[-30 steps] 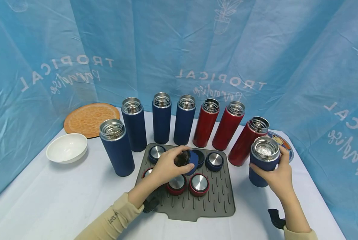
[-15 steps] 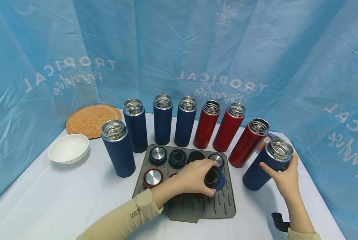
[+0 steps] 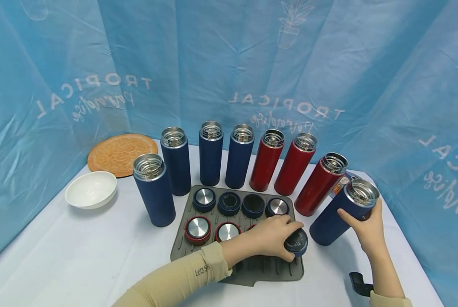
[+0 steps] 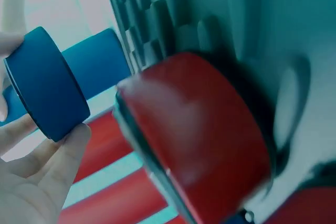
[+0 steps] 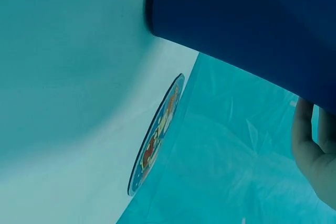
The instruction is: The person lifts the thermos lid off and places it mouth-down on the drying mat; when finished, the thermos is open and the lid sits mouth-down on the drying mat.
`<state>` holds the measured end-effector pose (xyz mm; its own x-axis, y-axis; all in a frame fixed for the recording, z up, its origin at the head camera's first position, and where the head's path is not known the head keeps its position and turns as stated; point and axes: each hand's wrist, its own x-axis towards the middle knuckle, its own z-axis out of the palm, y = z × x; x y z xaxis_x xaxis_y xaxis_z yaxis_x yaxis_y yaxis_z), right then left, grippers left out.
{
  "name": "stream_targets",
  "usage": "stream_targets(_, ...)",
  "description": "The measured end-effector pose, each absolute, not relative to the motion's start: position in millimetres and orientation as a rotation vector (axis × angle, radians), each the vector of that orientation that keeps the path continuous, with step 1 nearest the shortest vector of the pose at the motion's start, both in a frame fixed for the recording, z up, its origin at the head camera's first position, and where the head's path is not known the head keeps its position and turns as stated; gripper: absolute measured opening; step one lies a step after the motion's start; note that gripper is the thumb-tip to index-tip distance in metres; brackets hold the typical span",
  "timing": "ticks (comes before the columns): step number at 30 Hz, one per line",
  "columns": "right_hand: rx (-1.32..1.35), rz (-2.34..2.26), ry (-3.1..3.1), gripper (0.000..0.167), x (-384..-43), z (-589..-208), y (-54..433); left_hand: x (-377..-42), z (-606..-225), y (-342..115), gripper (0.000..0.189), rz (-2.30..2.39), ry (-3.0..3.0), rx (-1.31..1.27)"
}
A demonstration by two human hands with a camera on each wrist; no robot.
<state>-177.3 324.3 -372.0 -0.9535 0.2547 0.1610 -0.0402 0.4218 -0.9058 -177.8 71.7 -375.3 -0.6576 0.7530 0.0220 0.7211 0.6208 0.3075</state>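
My left hand (image 3: 271, 238) grips a dark blue thermos lid (image 3: 297, 243) by its sides, over the right edge of the grey ridged mat (image 3: 248, 275). In the left wrist view that lid (image 4: 47, 85) sits between thumb and fingers. With my right hand (image 3: 367, 228) I hold a lidless blue thermos bottle (image 3: 332, 219) near its neck. It leans to the right, its steel mouth facing up and its base at the table. Blue lids (image 3: 229, 204) line the mat's back row, with red-rimmed lids (image 3: 198, 229) in front. My left forearm partly hides the red ones.
Behind the mat stand several open blue bottles (image 3: 211, 160) and three open red bottles (image 3: 267, 164). A white bowl (image 3: 91, 190) and an orange round mat (image 3: 122, 153) lie at left. In the right wrist view, a patterned round mat (image 5: 156, 135) lies beyond the bottle.
My left hand has carried the blue lid rightward from the mat's back row to its right edge. The blue bottle in my right hand has gone from nearly upright to leaning right.
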Motion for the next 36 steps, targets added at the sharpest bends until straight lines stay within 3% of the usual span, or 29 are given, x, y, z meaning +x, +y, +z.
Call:
stream_targets(17,-0.150,1.577,-2.370,0.092,-175.2,-371.8,318.9,-174.5,-396.4,87.1,0.060,-0.085,2.810,1.486)
stream_targets(30,-0.164,1.581,-2.347,0.091,-173.6,-373.9,319.4,-173.7,-404.4,88.9,0.057,-0.119,2.814,1.471)
stream_targets(36,-0.142,1.579,-2.331,0.091,-172.7,-373.0,319.1,-174.7,-403.2,86.6,0.075,-0.085,2.803,1.451)
